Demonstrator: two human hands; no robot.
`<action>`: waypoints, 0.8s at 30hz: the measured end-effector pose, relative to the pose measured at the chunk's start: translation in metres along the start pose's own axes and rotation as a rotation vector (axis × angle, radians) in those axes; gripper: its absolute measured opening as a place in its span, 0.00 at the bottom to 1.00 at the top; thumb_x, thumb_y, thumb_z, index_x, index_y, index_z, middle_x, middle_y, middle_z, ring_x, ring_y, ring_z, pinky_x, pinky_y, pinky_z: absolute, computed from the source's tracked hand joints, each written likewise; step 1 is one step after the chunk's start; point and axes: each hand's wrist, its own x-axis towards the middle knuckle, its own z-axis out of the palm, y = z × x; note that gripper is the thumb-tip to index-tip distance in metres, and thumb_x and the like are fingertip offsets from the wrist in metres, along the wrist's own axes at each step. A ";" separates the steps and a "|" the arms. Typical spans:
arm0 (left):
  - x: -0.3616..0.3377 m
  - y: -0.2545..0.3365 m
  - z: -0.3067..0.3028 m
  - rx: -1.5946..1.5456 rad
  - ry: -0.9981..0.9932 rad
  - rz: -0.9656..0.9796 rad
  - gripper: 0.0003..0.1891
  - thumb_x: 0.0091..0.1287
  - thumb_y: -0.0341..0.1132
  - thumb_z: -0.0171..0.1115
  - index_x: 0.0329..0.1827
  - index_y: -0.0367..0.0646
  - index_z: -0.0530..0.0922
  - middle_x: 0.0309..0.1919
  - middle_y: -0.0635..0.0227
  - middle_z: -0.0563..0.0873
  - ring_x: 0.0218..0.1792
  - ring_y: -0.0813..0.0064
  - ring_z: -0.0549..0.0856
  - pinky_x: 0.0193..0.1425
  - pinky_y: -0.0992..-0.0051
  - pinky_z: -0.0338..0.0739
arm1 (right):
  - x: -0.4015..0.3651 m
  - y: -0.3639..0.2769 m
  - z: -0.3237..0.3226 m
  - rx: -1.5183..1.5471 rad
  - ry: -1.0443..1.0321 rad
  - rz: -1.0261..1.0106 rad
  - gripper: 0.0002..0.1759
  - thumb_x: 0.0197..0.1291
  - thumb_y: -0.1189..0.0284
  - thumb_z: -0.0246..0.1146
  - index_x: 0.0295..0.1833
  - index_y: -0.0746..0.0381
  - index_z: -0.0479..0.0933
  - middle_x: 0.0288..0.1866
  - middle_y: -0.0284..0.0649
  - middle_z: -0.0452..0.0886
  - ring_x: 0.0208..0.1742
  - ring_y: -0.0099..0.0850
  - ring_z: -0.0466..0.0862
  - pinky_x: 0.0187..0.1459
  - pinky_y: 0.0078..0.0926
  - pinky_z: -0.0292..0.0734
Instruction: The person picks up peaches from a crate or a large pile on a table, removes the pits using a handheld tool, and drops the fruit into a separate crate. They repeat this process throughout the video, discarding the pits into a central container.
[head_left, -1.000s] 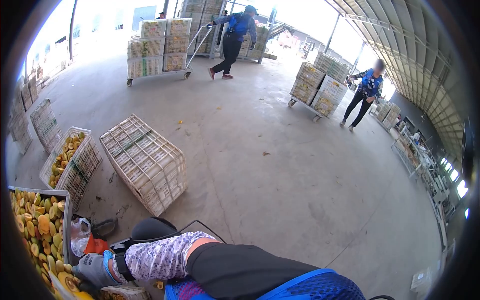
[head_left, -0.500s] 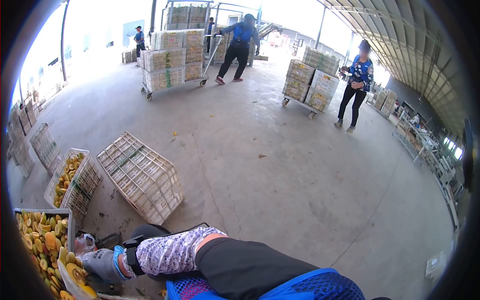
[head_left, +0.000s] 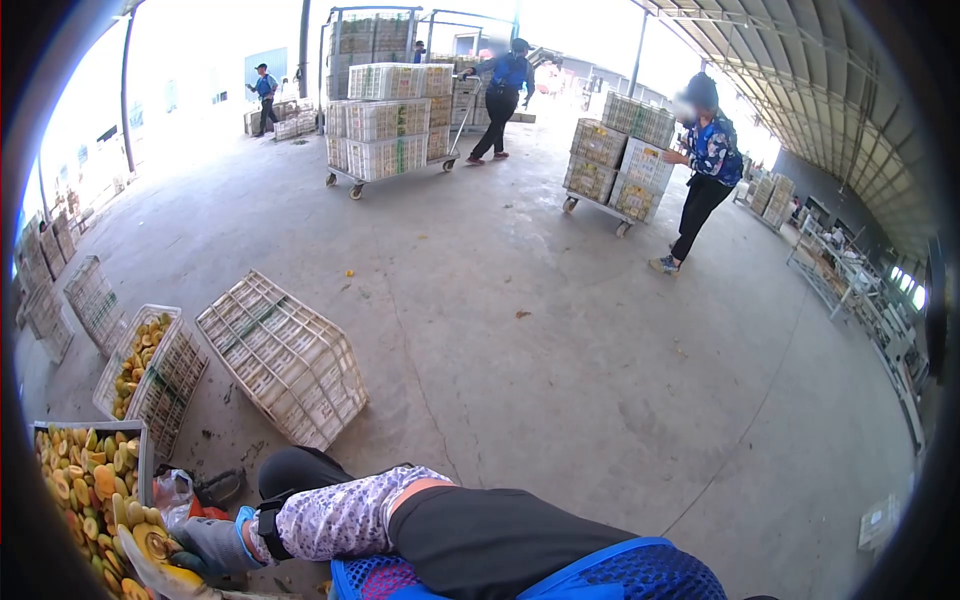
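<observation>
My right hand (head_left: 208, 546) wears a grey glove with a blue cuff, below a purple-flowered sleeve cover and a black wrist strap. Its fingers look curled at the edge of the fruit and touch or nearly touch a cut, mango-like half (head_left: 154, 543); whatever lies inside them is hidden. Beside the hand a pale curved edge (head_left: 150, 572) shows, which I cannot identify. A bin of cut fruit halves (head_left: 146, 450) fills the lower left corner. My left hand is out of the picture.
A crate of fruit (head_left: 172, 385) and an overturned white crate (head_left: 290, 360) are on the concrete. A plastic bag (head_left: 173, 490) lies near my shoe (head_left: 222, 487). One person (head_left: 502, 95) pulls a loaded cart (head_left: 385, 150); another person (head_left: 708, 170) stands at stacked crates (head_left: 618, 160).
The cart and the person pulling it have moved right. The person at the right stack has turned and reaches to its crates. My right hand has shifted slightly downward by the fruit.
</observation>
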 end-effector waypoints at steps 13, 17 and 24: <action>-0.002 0.010 -0.006 -0.090 -0.085 -0.170 0.29 0.82 0.47 0.44 0.80 0.38 0.62 0.72 0.54 0.73 0.72 0.67 0.74 0.79 0.68 0.64 | -0.002 -0.010 -0.005 -0.292 -0.012 0.106 0.11 0.62 0.66 0.63 0.41 0.63 0.81 0.36 0.51 0.85 0.41 0.52 0.85 0.42 0.43 0.78; -0.062 0.066 0.068 0.610 -0.146 0.200 0.21 0.77 0.35 0.51 0.68 0.30 0.76 0.53 0.55 0.87 0.48 0.67 0.87 0.49 0.74 0.83 | 0.003 0.009 0.002 0.006 0.025 0.254 0.14 0.64 0.65 0.61 0.46 0.64 0.81 0.42 0.52 0.85 0.44 0.49 0.86 0.44 0.42 0.79; -0.047 0.051 0.039 0.207 0.046 -0.105 0.24 0.78 0.37 0.49 0.72 0.31 0.70 0.62 0.52 0.80 0.56 0.66 0.81 0.60 0.72 0.76 | 0.008 0.020 0.008 -0.343 -0.013 0.220 0.21 0.58 0.67 0.64 0.56 0.64 0.78 0.44 0.52 0.86 0.50 0.48 0.87 0.48 0.38 0.82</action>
